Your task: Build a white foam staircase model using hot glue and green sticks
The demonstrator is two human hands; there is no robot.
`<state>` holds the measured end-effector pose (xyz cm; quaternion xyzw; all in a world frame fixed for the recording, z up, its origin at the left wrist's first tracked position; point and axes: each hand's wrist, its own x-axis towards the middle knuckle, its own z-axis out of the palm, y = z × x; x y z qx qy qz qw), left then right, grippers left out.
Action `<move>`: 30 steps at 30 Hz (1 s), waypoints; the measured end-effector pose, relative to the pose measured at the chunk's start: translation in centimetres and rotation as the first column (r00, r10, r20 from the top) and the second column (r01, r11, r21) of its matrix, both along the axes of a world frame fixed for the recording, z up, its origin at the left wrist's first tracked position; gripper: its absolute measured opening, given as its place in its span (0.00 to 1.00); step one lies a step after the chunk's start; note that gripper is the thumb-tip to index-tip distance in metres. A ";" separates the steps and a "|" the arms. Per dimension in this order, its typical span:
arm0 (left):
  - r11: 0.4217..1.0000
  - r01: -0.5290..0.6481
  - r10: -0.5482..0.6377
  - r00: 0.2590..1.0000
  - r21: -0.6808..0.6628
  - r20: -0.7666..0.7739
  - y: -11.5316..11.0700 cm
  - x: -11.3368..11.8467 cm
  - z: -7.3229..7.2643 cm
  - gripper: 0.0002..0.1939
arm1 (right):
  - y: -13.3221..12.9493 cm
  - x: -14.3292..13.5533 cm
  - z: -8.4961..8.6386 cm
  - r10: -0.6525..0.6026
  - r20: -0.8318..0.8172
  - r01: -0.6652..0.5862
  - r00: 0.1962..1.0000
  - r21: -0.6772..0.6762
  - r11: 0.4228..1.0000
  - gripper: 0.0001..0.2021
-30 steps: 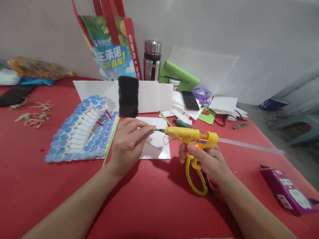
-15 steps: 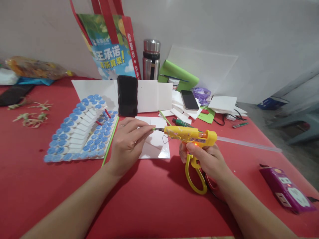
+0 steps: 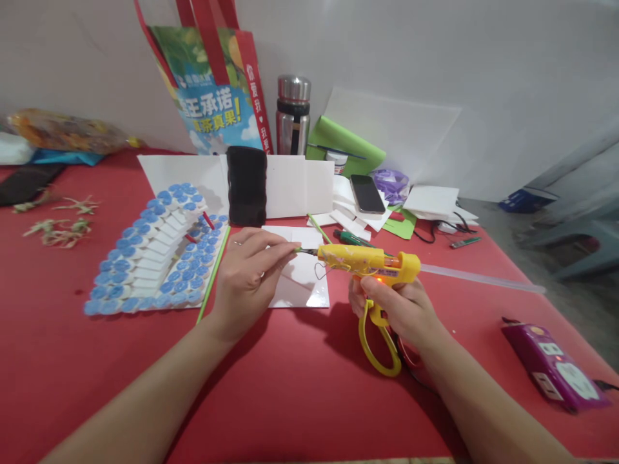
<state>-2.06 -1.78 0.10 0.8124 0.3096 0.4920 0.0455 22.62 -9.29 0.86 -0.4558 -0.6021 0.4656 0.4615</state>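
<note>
My left hand pinches a small, thin green piece between thumb and fingertips. Right at that piece is the nozzle of a yellow glue gun, with an orange light glowing on its body. My right hand is wrapped round its handle, and a clear glue stick sticks out of the back. A yellow scissor-like loop hangs below the handle. Under the nozzle lies a glossy white board. Left of my left hand stands a model with blue-topped round pieces and white steps.
A black case stands upright behind my left hand. Farther back are a steel flask, a printed bag and a phone. A purple power strip lies at the right on the red table.
</note>
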 end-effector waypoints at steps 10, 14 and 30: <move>1.000 -0.002 0.002 1.000 0.005 0.001 -0.1 0.1 0.1 0.10 | 0.0 0.0 -0.2 0.002 -0.020 -0.003 1.000 -0.003 1.000 0.22; 1.000 0.001 -0.001 1.000 0.015 -0.003 0.0 0.1 0.1 0.11 | 0.0 0.0 -0.1 0.005 -0.018 -0.005 1.000 0.004 1.000 0.23; 1.000 0.008 -0.008 1.000 0.026 0.002 -0.1 0.1 0.1 0.10 | -0.2 0.0 0.0 -0.007 -0.037 0.007 0.999 -0.007 1.000 0.24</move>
